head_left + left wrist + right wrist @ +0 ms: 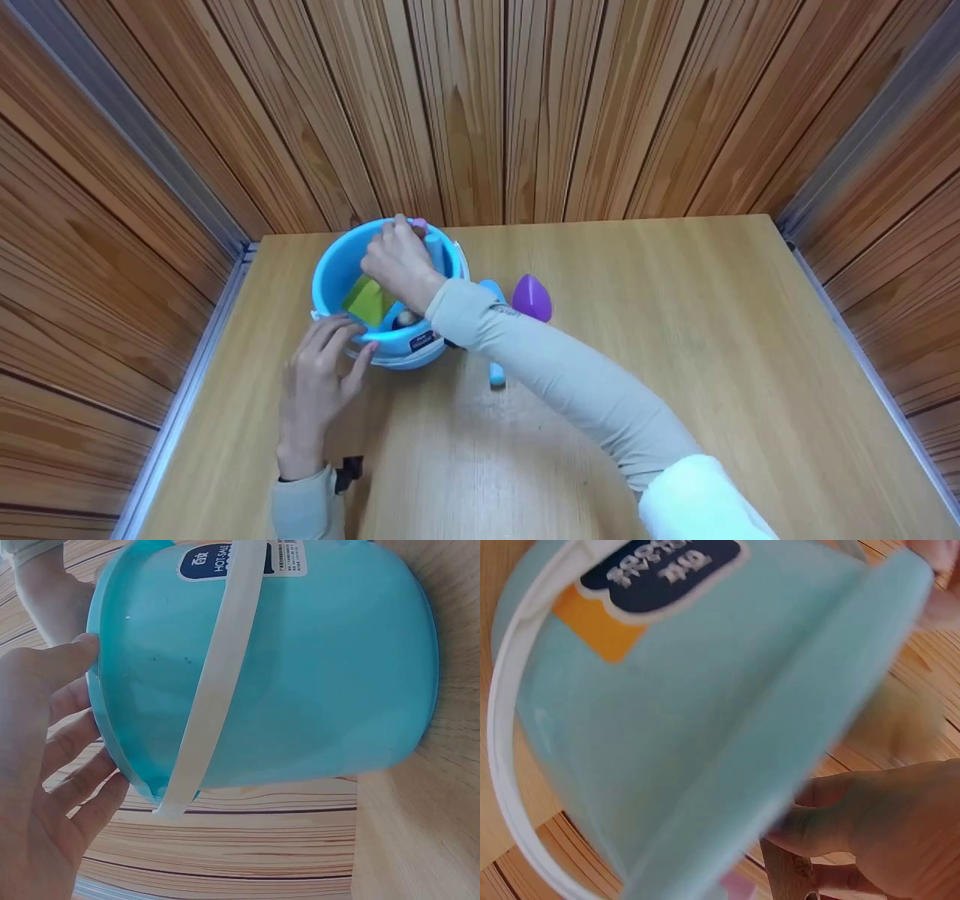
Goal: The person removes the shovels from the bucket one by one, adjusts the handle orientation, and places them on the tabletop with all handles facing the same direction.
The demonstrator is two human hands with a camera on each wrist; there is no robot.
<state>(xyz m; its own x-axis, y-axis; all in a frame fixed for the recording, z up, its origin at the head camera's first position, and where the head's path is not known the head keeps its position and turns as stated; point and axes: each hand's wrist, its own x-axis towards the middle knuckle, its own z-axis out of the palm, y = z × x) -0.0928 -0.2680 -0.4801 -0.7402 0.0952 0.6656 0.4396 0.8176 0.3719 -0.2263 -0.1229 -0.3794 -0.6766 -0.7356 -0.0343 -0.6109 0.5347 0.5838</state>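
In the head view a light blue bucket [322, 281] stands upright at the table's back left. My left hand [319, 375] holds its near-left rim, thumb outside and fingertips over the edge. The left wrist view shows that thumb and those fingers right at the rim, with the white bucket handle [217, 682] hanging down the side. My right hand [401, 259] reaches over the bucket's opening with curled fingers. In the right wrist view these fingers grip a brown wooden handle [789, 870]; its other end is hidden. Inside the bucket lie a yellow-green piece [365, 300] and a small round object [407, 318].
A purple pointed piece [532, 298] lies on the table right of the bucket. Beside it a blue stick-like tool [496, 375] is partly covered by the right forearm. Wood-panelled walls [480, 112] enclose the table at the back and sides.
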